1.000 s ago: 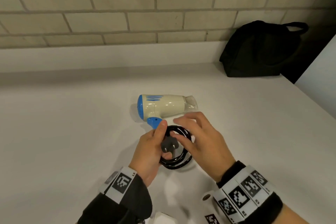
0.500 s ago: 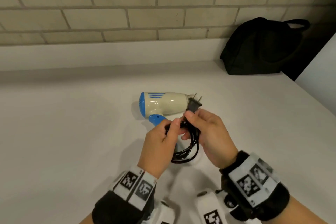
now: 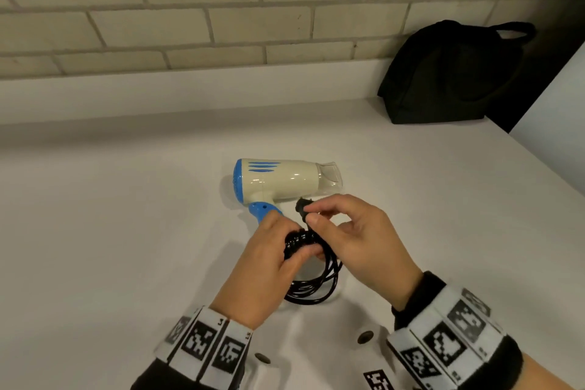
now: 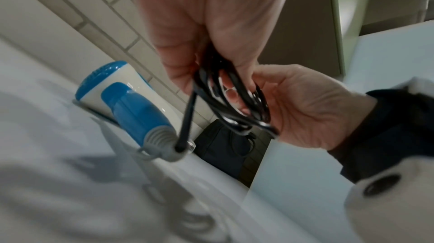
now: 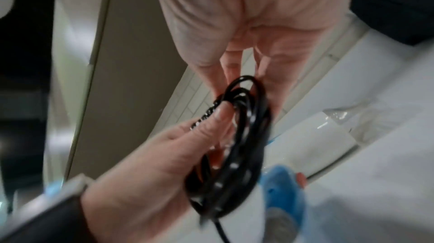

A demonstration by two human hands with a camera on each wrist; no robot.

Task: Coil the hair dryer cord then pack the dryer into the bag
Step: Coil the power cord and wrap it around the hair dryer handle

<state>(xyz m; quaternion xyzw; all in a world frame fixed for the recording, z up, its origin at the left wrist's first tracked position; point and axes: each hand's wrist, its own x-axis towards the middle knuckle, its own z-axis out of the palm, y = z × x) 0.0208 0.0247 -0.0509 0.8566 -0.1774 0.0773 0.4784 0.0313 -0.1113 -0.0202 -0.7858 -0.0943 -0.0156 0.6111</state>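
A cream and blue hair dryer [image 3: 281, 180] lies on its side on the white counter [image 3: 110, 231], nozzle to the right. Its black cord [image 3: 316, 288] is gathered into a coil just in front of the blue handle [image 3: 261, 210]. My left hand [image 3: 269, 260] grips the coil's top, where the cord is wound tightly round the loops. My right hand [image 3: 351, 231] pinches the plug [image 3: 302, 207] end above the coil. In the left wrist view the cord [image 4: 225, 98] runs from the handle's grey strain relief [image 4: 162, 142] up into the loops. The right wrist view shows the coil [image 5: 232, 147] blurred.
A black bag [image 3: 449, 73] with a loop handle stands at the counter's back right corner against the brick wall [image 3: 221, 9]. A white side panel [image 3: 557, 123] rises on the right beyond a dark gap.
The plug end has gone from resting on the flat coil to my right hand, which lifted it and wound it round the raised loops. My left hand moved up onto the bundle.
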